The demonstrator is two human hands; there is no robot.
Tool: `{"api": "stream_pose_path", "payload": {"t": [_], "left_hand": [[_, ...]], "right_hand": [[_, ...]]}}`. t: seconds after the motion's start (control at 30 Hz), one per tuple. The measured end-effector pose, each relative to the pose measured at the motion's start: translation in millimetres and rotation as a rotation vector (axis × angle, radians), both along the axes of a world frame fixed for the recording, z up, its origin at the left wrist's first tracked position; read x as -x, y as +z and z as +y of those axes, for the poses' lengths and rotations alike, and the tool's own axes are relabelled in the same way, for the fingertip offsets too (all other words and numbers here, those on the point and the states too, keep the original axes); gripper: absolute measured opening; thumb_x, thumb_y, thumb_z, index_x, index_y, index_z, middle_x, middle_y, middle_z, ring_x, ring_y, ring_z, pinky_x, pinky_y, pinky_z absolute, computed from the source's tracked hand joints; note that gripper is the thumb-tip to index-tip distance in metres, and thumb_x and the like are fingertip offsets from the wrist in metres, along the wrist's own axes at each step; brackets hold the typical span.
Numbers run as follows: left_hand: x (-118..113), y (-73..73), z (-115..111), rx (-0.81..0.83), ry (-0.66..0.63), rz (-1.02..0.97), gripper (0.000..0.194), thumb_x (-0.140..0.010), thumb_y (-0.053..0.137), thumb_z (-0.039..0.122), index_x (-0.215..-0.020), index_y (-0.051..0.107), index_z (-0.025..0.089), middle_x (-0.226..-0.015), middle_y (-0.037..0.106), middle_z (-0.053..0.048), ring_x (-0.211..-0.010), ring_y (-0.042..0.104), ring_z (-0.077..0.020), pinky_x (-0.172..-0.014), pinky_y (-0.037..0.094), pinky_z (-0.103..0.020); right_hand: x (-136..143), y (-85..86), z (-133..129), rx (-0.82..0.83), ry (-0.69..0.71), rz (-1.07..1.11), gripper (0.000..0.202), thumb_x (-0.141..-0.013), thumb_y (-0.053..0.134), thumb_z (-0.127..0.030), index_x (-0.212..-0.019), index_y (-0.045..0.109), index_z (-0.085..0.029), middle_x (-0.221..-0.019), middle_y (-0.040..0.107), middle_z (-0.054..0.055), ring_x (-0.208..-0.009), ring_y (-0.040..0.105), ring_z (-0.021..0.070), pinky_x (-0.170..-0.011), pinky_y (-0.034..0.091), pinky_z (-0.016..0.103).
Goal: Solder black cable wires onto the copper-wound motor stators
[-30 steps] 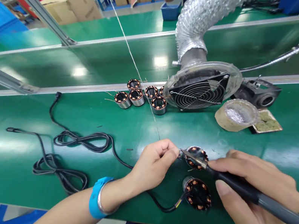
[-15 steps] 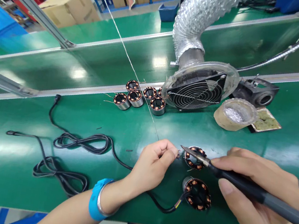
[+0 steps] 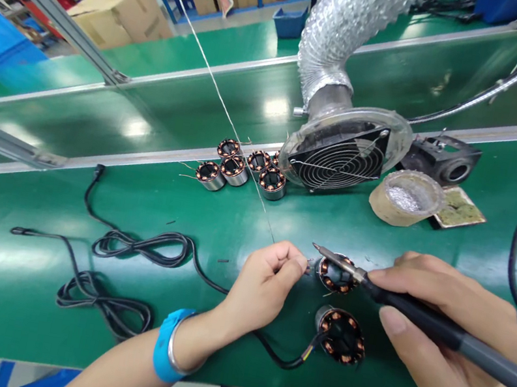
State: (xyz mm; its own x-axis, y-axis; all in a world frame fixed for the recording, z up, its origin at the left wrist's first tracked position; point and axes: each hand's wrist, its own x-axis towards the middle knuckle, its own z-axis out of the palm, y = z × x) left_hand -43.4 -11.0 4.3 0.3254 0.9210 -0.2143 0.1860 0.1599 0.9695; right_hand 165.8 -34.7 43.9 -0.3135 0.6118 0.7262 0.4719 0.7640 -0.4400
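My left hand (image 3: 271, 281), with a blue wristband (image 3: 170, 344), is closed in a pinch. Short thin wire ends show at its fingertips, beside the upper wound stator (image 3: 336, 274); most of what it grips is hidden. A thin solder-like wire (image 3: 263, 206) runs down from above to this hand. My right hand (image 3: 449, 324) is wrapped around a soldering iron (image 3: 420, 320). The iron's metal tip crosses above the upper stator and points left, just above the wire ends, seemingly apart from them. Nearer me, a second stator (image 3: 343, 336) lies tilted, with a black cable (image 3: 283, 359) joined to it.
Several copper-wound stators (image 3: 235, 170) stand at the back, beside a fume extractor fan (image 3: 342, 165) on a silver duct. A round pot (image 3: 406, 198) with shiny contents and a sponge tray (image 3: 461, 209) are to its right. Coiled black cables (image 3: 143, 247) lie on the left.
The soldering iron's tip has lifted slightly, up from the wire ends. My left hand and the stators have stayed in place. The black cord at far right has shifted a little left.
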Motion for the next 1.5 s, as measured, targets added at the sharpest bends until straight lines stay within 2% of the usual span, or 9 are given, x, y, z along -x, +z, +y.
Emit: {"api": "stream_pose_path", "payload": {"t": [0.57, 0.73, 0.83, 0.97, 1.1, 1.27, 1.43, 1.5], "left_hand": [[-0.3, 0.1, 0.7, 0.011, -0.001, -0.008, 0.039, -0.092, 0.049, 0.049, -0.080, 0.048, 0.011, -0.063, 0.034, 0.003, -0.058, 0.028, -0.0015, -0.053, 0.024, -0.015], [3.4, 1.1, 2.5, 0.022, -0.112, -0.030, 0.046, -0.094, 0.048, 0.055, -0.081, 0.046, 0.011, -0.065, 0.033, 0.003, -0.060, 0.027, -0.0016, -0.054, 0.024, -0.016], [7.0, -0.5, 3.4, -0.003, -0.185, -0.057, 0.052, -0.095, 0.047, 0.062, -0.083, 0.048, 0.011, -0.067, 0.033, 0.002, -0.062, 0.028, -0.0020, -0.056, 0.025, -0.016], [12.0, 0.9, 3.9, -0.081, -0.241, -0.027, 0.051, -0.098, 0.046, 0.060, -0.090, 0.053, 0.010, -0.074, 0.045, 0.000, -0.069, 0.039, -0.0028, -0.065, 0.034, -0.017], [13.4, 5.5, 6.5, -0.186, -0.253, 0.094, 0.043, -0.099, 0.048, 0.052, -0.089, 0.055, 0.010, -0.084, 0.054, -0.002, -0.078, 0.044, -0.0036, -0.073, 0.037, -0.017], [8.3, 6.7, 11.7, 0.006, -0.226, -0.100, 0.054, -0.089, 0.055, 0.061, -0.076, 0.045, 0.010, -0.070, 0.047, 0.000, -0.066, 0.041, -0.0023, -0.064, 0.034, -0.015], [4.0, 7.7, 12.2, 0.313, -0.246, -0.236, 0.057, -0.076, 0.066, 0.067, -0.081, 0.043, 0.014, -0.059, 0.039, 0.006, -0.044, 0.021, 0.0007, -0.044, 0.011, -0.019], [2.2, 8.3, 11.7, 0.370, -0.214, -0.265, 0.055, -0.073, 0.068, 0.063, -0.081, 0.043, 0.014, -0.056, 0.036, 0.007, -0.042, 0.019, 0.0007, -0.043, 0.009, -0.019]], "right_hand": [[-1.0, -0.5, 0.1, 0.010, 0.009, 0.000, 0.019, -0.084, 0.051, -0.009, -0.101, 0.060, -0.010, -0.078, 0.057, 0.004, -0.072, 0.053, -0.0008, -0.064, 0.041, 0.015], [7.2, -9.8, 13.5, -0.118, -0.063, -0.124, 0.036, -0.087, 0.056, -0.006, -0.122, 0.058, -0.013, -0.089, 0.064, -0.001, -0.080, 0.060, -0.0051, -0.073, 0.048, 0.008], [17.7, -18.0, 23.7, -0.106, -0.014, -0.156, 0.039, -0.081, 0.064, -0.003, -0.118, 0.061, -0.016, -0.096, 0.066, -0.006, -0.083, 0.059, -0.0083, -0.078, 0.049, 0.005], [26.3, -22.1, 29.8, -0.134, 0.051, -0.127, 0.031, -0.082, 0.063, -0.004, -0.109, 0.063, -0.017, -0.086, 0.063, -0.008, -0.074, 0.052, -0.0090, -0.072, 0.045, 0.005], [21.2, -19.8, 29.7, -0.124, 0.019, -0.133, 0.028, -0.080, 0.065, -0.004, -0.106, 0.061, -0.014, -0.095, 0.065, -0.006, -0.087, 0.059, -0.0097, -0.083, 0.048, 0.002], [18.0, -21.3, 28.5, -0.072, 0.063, -0.151, 0.032, -0.080, 0.065, -0.004, -0.109, 0.060, -0.014, -0.094, 0.064, -0.005, -0.085, 0.058, -0.0099, -0.081, 0.047, 0.000], [24.1, -25.8, 25.9, -0.080, 0.025, -0.086, 0.028, -0.078, 0.067, -0.003, -0.103, 0.060, -0.013, -0.090, 0.062, -0.006, -0.074, 0.051, -0.0119, -0.083, 0.046, -0.004], [23.2, -26.3, 25.9, -0.063, 0.015, -0.073, 0.027, -0.079, 0.067, -0.004, -0.103, 0.058, -0.012, -0.091, 0.062, -0.006, -0.068, 0.047, -0.0126, -0.080, 0.046, -0.005]]}}
